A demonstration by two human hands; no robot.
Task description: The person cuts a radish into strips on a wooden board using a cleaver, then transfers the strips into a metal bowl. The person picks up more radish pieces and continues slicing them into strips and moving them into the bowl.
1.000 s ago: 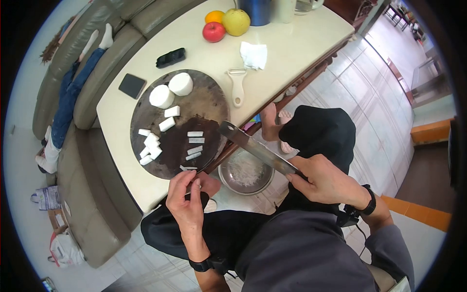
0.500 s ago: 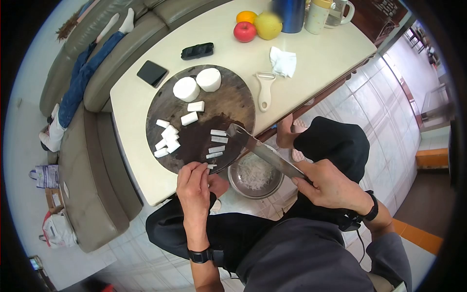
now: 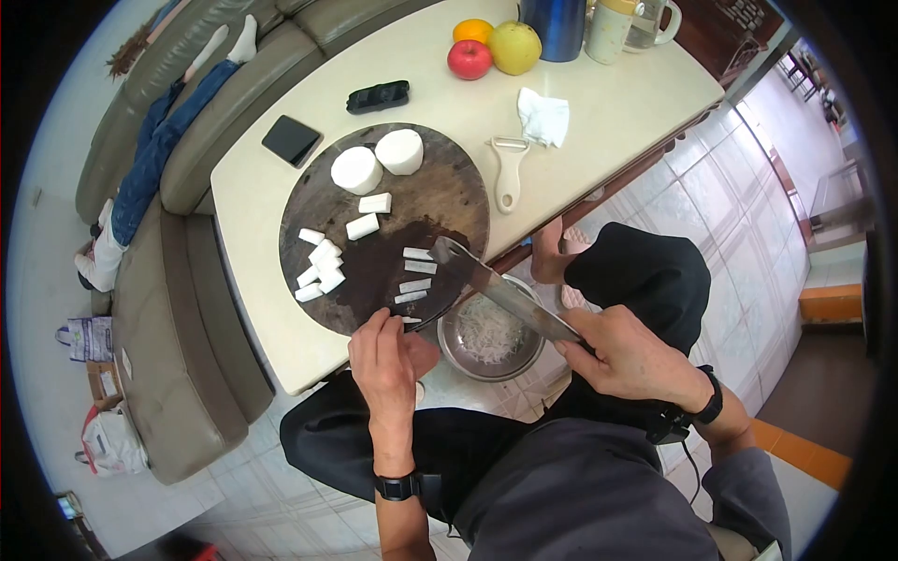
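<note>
My right hand [image 3: 629,353] grips a kitchen knife [image 3: 513,297], its blade reaching over the bowl to the right part of the round dark chopping board [image 3: 454,178]. The blade's far end is beside several thin white radish slices [image 3: 420,267] lying in a row. At the board's near edge, my left hand [image 3: 383,360] has its fingers bent and close together on a small radish strip [image 3: 410,320], partly hidden by them. Thicker radish sticks [image 3: 325,260] lie in a heap on the left of the board. Two thick round radish pieces [image 3: 357,170] stand at its far side.
Below the table edge, a metal bowl [image 3: 493,341] holds white shreds. A peeler [image 3: 508,173], tissue [image 3: 543,119], phone [image 3: 292,140], black pouch [image 3: 378,97], red apple [image 3: 470,60] and blue flask [image 3: 552,28] are on the table. Another person's legs [image 3: 178,126] rest on the sofa.
My left hand has shifted slightly right and turned, its fingers still at the board's near edge. The knife and my right hand have barely moved.
</note>
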